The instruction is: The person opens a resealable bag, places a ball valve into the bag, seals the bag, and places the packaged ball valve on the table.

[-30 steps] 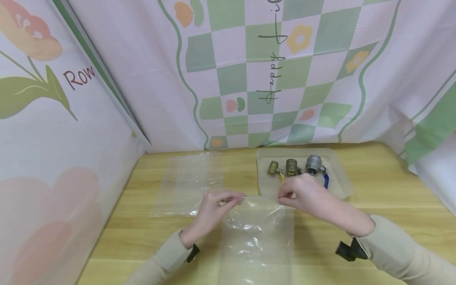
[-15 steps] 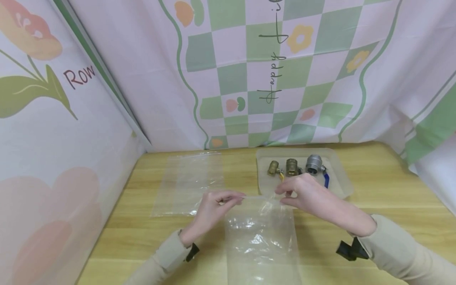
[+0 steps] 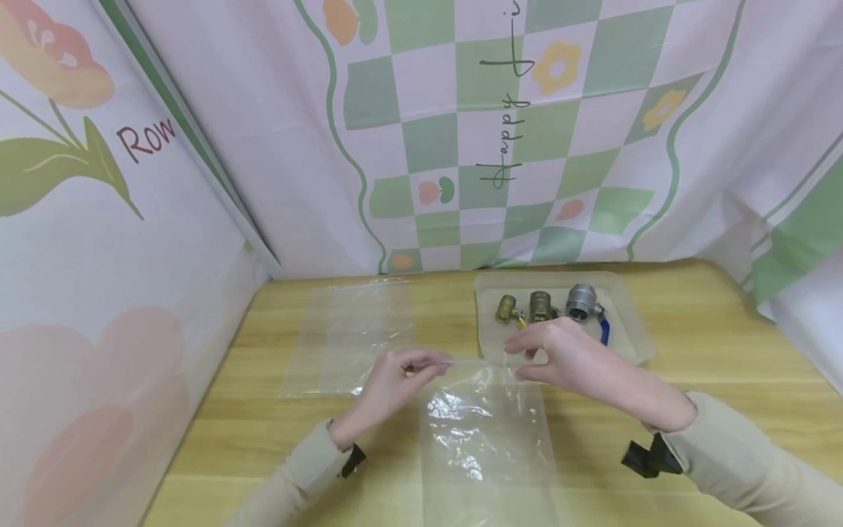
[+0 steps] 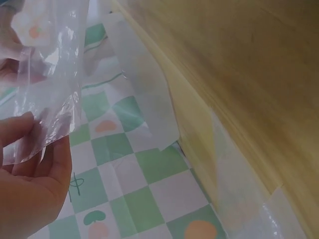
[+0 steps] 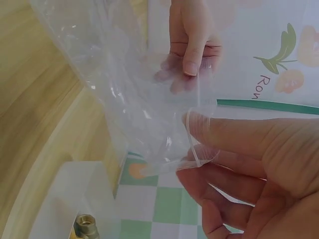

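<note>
A clear plastic zip bag (image 3: 484,446) hangs upright between my hands, its mouth at the top. My left hand (image 3: 394,384) pinches the top left corner between thumb and fingers. At the top right corner is my right hand (image 3: 566,359), its thumb and index finger parted around the bag's edge. In the right wrist view, the right thumb (image 5: 219,134) lies against the zip strip (image 5: 193,144), and some fingertips show through the film. The left wrist view shows the left hand (image 4: 37,184) with film between its thumb and fingers.
A second clear bag (image 3: 349,337) lies flat at the table's back left. Behind my right hand, a translucent tray (image 3: 632,337) holds a small brass valve (image 3: 506,308), a larger brass valve (image 3: 540,306) and a silver valve with a blue handle (image 3: 582,301). Printed curtains (image 3: 316,183) border the wooden table.
My right thumb and index finger have gone from pinched together to parted, shifting slightly left along the bag's top edge. The bag's lower part has swung a little right. My left hand keeps its grip.
</note>
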A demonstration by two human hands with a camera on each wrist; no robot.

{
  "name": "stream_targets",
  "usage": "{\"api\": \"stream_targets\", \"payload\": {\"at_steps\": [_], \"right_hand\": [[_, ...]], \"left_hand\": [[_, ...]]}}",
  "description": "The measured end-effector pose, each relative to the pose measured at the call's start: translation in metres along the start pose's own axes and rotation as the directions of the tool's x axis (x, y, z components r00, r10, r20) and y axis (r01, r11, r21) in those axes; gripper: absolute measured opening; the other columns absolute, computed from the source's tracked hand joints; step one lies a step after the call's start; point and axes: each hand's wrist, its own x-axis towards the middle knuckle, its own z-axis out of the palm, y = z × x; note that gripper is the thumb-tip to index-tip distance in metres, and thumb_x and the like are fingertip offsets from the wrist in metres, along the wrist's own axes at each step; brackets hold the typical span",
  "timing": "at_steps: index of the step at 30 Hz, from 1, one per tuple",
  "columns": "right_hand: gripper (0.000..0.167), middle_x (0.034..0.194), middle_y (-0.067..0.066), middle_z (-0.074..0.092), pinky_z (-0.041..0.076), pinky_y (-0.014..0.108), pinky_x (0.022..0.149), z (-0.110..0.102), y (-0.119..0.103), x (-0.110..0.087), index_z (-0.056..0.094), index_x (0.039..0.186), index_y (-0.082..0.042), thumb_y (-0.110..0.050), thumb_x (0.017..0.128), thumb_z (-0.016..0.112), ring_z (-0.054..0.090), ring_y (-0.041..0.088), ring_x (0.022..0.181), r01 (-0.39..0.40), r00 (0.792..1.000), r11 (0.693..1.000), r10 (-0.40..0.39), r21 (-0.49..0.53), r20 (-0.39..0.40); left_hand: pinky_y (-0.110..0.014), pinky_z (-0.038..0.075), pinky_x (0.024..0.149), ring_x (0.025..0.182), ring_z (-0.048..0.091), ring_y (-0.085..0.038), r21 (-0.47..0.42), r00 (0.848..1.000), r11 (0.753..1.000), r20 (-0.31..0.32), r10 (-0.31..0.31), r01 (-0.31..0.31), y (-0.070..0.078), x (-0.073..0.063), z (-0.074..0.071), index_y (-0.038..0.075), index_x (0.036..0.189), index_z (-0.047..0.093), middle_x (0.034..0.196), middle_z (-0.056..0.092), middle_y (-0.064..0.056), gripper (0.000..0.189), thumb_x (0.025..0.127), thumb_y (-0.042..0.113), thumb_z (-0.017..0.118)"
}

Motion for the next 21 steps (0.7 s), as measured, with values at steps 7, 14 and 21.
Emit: {"api": "stream_targets", "payload": {"at_steps": [7, 14, 21], "right_hand": [[0.026, 0.099, 0.011, 0.077, 0.063, 0.025, 0.068, -0.001, 0.0, 0.003, 0.076, 0.1, -0.005, -0.015, 0.077, 0.083, 0.074, 0.019, 0.08, 0.0, 0.999, 1.0, 0.0, 0.006, 0.035], [0.023, 0.097, 0.011, 0.077, 0.061, 0.02, 0.064, -0.002, -0.001, 0.006, 0.076, 0.098, -0.005, -0.014, 0.077, 0.082, 0.073, 0.012, 0.072, -0.002, 0.998, 1.0, 0.0, 0.024, 0.063], [0.022, 0.097, 0.012, 0.077, 0.061, 0.018, 0.063, -0.003, -0.002, 0.007, 0.076, 0.097, -0.004, -0.012, 0.077, 0.082, 0.072, 0.01, 0.071, -0.008, 0.996, 0.999, 0.004, 0.037, 0.094]], "left_hand": [[-0.013, 0.044, 0.043, 0.091, 0.075, -0.022, 0.043, 0.999, 0.999, 0.042, -0.032, 0.03, 0.004, 0.002, -0.004, 0.008, 0.114, 0.072, 0.109, 0.076, -0.009, 0.027, 0.088, 0.017, 0.073], [-0.025, 0.06, 0.09, 0.102, 0.073, -0.02, 0.09, 1.0, 0.996, 0.0, 0.015, -0.014, 0.008, 0.004, -0.009, 0.01, 0.114, 0.072, 0.114, 0.076, -0.005, 0.034, 0.084, 0.023, 0.078], [-0.024, 0.059, 0.092, 0.099, 0.073, -0.017, 0.151, 0.985, 0.976, -0.042, 0.166, -0.158, 0.015, 0.013, -0.013, 0.009, 0.108, 0.073, 0.108, 0.077, -0.006, 0.026, 0.084, 0.017, 0.078]]}}
